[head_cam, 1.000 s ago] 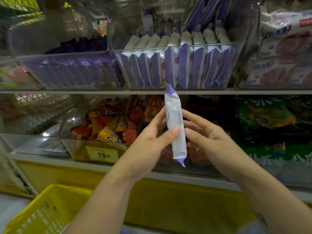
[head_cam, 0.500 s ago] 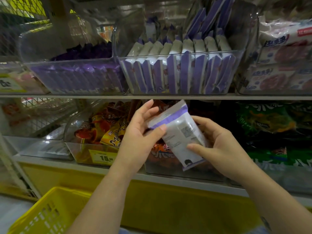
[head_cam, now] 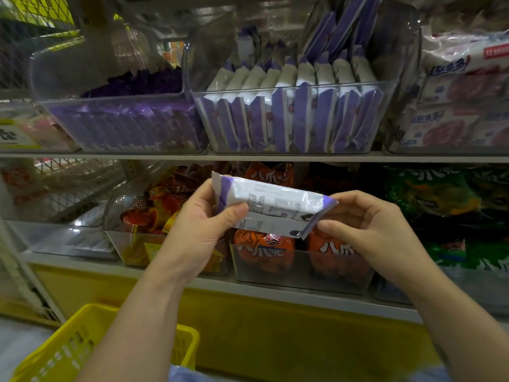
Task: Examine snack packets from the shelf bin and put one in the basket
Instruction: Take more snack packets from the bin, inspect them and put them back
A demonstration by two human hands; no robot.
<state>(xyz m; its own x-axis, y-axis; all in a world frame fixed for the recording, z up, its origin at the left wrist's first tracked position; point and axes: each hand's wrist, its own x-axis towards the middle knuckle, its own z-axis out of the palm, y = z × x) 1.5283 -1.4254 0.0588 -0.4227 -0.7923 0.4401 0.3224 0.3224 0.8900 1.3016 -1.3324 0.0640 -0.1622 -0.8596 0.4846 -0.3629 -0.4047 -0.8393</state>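
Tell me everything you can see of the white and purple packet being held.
The packet is a wrapper of glossy white plastic with a purple band at each crimped end. Its back faces the camera: small print too fine to read, and a long seam flap along the lower edge. It lies roughly level in the air, in front of orange snack bags. The left hand grips its left end; the right hand pinches its lower right corner.
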